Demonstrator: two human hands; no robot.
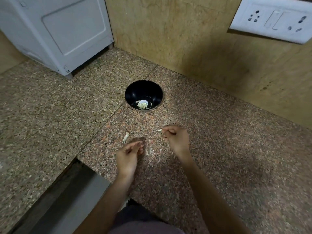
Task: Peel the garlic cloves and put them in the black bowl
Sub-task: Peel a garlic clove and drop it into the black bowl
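Head view: The right hand (177, 139) pinches a clove (160, 130) at its fingertips, above the counter (219, 132). The left hand (130, 152) has curled fingers; whether it holds anything cannot be told. The bowl (135, 89) stands beyond both hands and contains peeled cloves (142, 104). A peel (125, 137) lies near the left hand.

A: What lies at 10 o'clock?
B: A white appliance (55, 31) on the speckled granite counter (42, 107).
A: And at 2 o'clock?
B: A white socket plate (273, 19) on the beige stone wall (177, 34).
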